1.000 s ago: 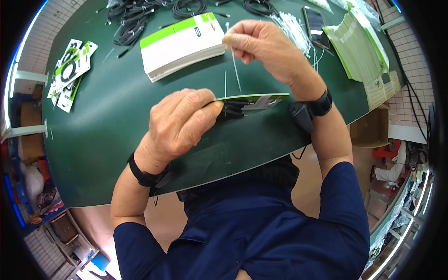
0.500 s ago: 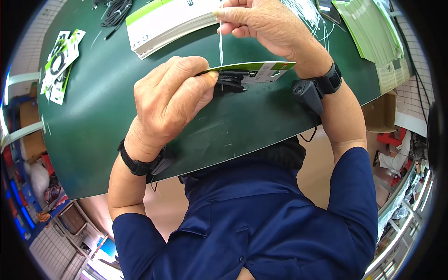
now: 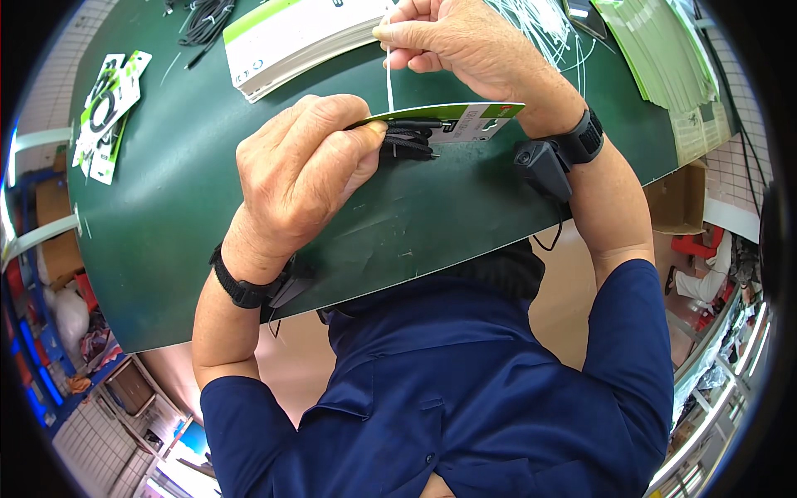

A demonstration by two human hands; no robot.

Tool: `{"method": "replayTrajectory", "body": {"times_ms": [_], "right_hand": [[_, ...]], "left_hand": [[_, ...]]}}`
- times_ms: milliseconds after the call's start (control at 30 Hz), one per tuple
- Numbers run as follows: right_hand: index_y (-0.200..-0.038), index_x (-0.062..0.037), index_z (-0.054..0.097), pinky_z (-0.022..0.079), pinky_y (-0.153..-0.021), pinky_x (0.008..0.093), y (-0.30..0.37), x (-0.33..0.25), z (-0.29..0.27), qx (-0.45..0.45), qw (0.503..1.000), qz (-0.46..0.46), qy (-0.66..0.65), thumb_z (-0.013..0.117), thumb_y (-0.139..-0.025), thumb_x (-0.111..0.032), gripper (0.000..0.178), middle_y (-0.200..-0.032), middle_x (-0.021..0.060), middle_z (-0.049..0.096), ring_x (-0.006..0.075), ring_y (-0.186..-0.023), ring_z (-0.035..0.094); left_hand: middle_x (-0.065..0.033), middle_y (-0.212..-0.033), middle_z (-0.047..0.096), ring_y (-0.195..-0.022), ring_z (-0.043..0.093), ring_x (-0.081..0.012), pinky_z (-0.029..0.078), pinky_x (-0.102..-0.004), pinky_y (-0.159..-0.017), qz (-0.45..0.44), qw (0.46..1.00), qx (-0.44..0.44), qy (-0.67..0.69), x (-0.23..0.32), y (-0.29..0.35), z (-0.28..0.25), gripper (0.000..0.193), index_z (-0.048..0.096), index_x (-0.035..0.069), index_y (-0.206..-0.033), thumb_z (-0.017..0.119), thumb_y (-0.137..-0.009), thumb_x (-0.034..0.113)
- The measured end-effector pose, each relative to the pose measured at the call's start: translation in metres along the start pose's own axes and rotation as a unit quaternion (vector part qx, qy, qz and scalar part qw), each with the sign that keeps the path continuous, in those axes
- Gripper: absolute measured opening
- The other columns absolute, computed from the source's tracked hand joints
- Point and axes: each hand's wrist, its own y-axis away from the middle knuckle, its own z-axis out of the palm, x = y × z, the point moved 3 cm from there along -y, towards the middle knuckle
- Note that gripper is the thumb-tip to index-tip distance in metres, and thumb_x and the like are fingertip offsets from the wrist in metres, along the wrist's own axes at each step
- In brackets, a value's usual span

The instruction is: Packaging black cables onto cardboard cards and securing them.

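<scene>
My left hand is closed on a green-and-white packaging card, held tilted above the table so that I see it almost edge-on. A bundled black cable lies against the card's near face, beside my left thumb. Beyond the card, my right hand pinches a thin white cable tie between thumb and fingers. The tie runs down, stretched straight, to the card's upper edge; its lower end is hidden behind the card.
A stack of white-and-green cards stands at the back of the green table. Loose white ties and fanned green cards lie at back right. Carded cables are at left, black cables behind.
My right hand has shifted slightly left with the tie. The card and my left hand have risen a little; both grips stay the same.
</scene>
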Motion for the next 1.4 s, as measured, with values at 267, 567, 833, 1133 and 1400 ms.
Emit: {"method": "replayTrajectory", "body": {"times_ms": [267,567,833,1133,1400], "right_hand": [[-0.094,-0.0009,0.069,0.052,-0.063,0.018,0.003,0.002,0.004,-0.037,0.999,0.005,0.039,0.073,-0.096,-0.017,0.017,-0.081,0.0041,0.072,0.0072,-0.07,0.066],[-0.098,-0.001,0.07,0.053,-0.066,0.0187,0.012,-0.011,0.015,-0.163,0.984,0.064,0.03,0.073,-0.097,-0.017,0.016,-0.086,0.0045,0.073,0.0066,-0.072,0.065],[-0.095,-0.0047,0.072,0.049,-0.065,0.0166,0.012,-0.006,0.015,-0.218,0.973,-0.06,0.057,0.073,-0.096,-0.018,0.013,-0.083,-0.0014,0.069,0.0037,-0.074,0.063],[-0.101,-0.0019,0.073,0.051,-0.067,0.0183,0.009,-0.007,0.009,-0.252,0.963,-0.041,0.079,0.077,-0.092,-0.017,0.018,-0.086,-0.0006,0.07,0.0044,-0.074,0.063],[-0.106,-0.0011,0.072,0.052,-0.072,0.0194,0.009,0.0,0.012,-0.267,0.96,-0.05,0.075,0.075,-0.094,-0.017,0.02,-0.09,0.0008,0.072,0.0052,-0.079,0.066]], "left_hand": [[-0.0084,-0.087,0.067,-0.067,0.065,-0.0218,0.052,-0.0304,-0.056,0.001,1.0,-0.001,0.001,0.0,0.0,0.0,0.023,0.063,0.002,-0.085,0.082,-0.071,0.002],[-0.0074,-0.089,0.068,-0.07,0.066,-0.0208,0.052,-0.0297,-0.058,0.005,1.0,-0.005,-0.015,0.001,0.0,-0.002,0.022,0.065,0.003,-0.085,0.082,-0.071,0.003],[-0.0058,-0.094,0.071,-0.073,0.068,-0.0196,0.054,-0.0286,-0.061,0.016,0.999,-0.017,-0.046,0.002,-0.003,-0.005,0.019,0.068,0.004,-0.085,0.08,-0.071,0.003],[-0.006,-0.096,0.072,-0.076,0.07,-0.0211,0.057,-0.0308,-0.063,0.003,0.999,-0.043,-0.021,0.0,-0.011,-0.002,0.018,0.063,0.004,-0.08,0.078,-0.072,0.0],[-0.0072,-0.093,0.072,-0.076,0.071,-0.0228,0.058,-0.0322,-0.063,-0.041,0.998,-0.037,0.034,0.001,-0.012,-0.003,0.02,0.062,0.004,-0.081,0.079,-0.07,-0.002]]}}
